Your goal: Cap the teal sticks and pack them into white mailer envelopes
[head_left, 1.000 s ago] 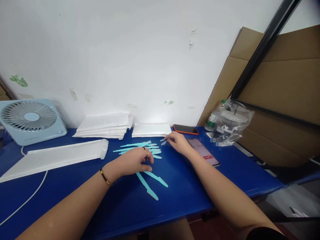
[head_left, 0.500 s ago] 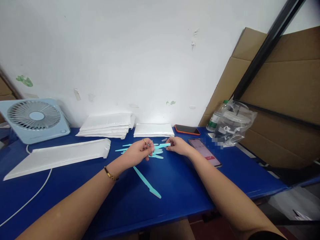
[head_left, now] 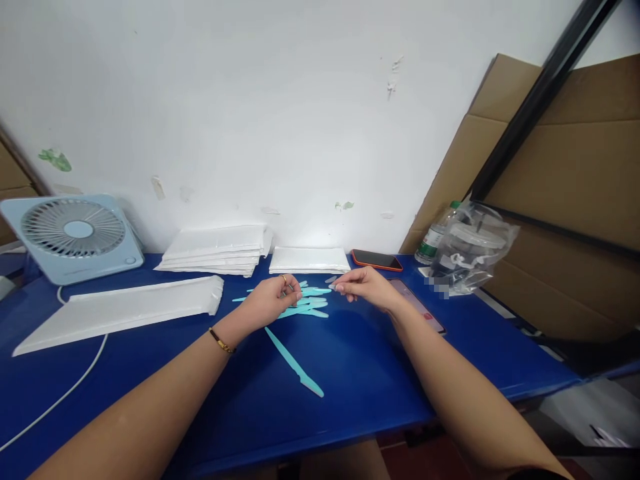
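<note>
My left hand (head_left: 274, 298) is closed in a pinch on a turquoise eyebrow razor (head_left: 317, 291), its tip pointing right. Just off that tip, my right hand (head_left: 364, 289) pinches a small clear blade cover (head_left: 332, 287). Another translucent piece (head_left: 331, 279) lies on the table behind its fingertips. Beneath and around my left hand is a loose pile of turquoise razors (head_left: 316, 303), partly hidden by the hand. One single razor (head_left: 295, 363) lies apart, slanted, nearer the table's front edge.
Padded white envelopes (head_left: 215, 245) are stacked by the wall, with a smaller white stack (head_left: 310, 259) beside them. One envelope (head_left: 125, 310) lies left, near a blue fan (head_left: 77, 230). An orange-edged phone (head_left: 376, 260), a second phone (head_left: 425, 313) and a bagged cup (head_left: 470, 247) are right.
My right hand has drawn slightly right and up, away from the razor's tip, with the clear cover in its fingers. My left hand has shifted slightly left, still holding the razor.
</note>
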The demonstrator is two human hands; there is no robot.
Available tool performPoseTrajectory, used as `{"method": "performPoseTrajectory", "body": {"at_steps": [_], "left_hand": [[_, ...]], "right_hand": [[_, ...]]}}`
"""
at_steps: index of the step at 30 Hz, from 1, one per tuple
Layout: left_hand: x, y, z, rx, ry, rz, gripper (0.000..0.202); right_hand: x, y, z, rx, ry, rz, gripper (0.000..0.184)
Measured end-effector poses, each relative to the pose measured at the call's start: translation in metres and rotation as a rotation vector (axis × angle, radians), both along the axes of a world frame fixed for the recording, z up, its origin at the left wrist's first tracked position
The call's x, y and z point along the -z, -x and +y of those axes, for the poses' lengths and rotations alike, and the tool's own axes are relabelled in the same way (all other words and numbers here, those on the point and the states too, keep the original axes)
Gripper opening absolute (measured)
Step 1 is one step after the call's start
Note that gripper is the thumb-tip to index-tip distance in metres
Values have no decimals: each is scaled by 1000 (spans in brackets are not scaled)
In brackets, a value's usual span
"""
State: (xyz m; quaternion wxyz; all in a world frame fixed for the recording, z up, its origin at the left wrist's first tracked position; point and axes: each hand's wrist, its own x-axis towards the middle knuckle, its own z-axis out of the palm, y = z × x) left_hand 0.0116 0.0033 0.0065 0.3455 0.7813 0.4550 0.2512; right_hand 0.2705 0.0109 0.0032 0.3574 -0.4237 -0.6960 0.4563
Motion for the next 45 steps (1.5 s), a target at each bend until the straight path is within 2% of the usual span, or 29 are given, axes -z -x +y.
{"method": "performPoseTrajectory", "body": {"at_steps": [11,17,20,23,24,26,28,30,32,35,37,38,39,41,43,45], "left_hand": [[-2,0,2,-3,83,-32,30],[7,-3,2,55,66,-30,31],[7,-1,1,9,-50,38,31],[-5,4,-4,-36,-211,148,35],[-11,6,-6,3,-211,189,35],[-21,9,-12,188,-110,285,35],[-27,9,-20,397,21,387,38],[-27,7,-26,522,85,454,34],[-24,3,-31,557,96,485,21],[-18,0,-31,485,88,460,11],[-14,0,-25,374,103,328,13],[-12,1,-21,312,118,238,14],[-9,2,-15,253,137,152,15],[-4,4,-6,160,163,38,16],[-1,6,1,106,167,-7,19],[1,6,4,85,177,-35,25]], "right_hand": [[0,6,-4,3,-6,38,32],[9,31,-7,-18,-22,-7,35],[13,31,-1,58,-132,-98,32],[18,16,14,240,-396,-333,25],[20,10,19,268,-476,-433,23],[25,4,27,244,-571,-613,26],[28,5,30,183,-599,-774,29],[29,12,30,156,-577,-931,27],[28,20,28,183,-527,-1053,23],[26,25,26,258,-492,-1115,17],[25,22,26,303,-489,-1058,15],[24,20,25,331,-469,-958,15],[23,18,25,361,-430,-795,16],[21,17,21,392,-302,-324,19],[16,19,15,358,-150,122,22],[11,24,7,310,-35,385,26]]}}
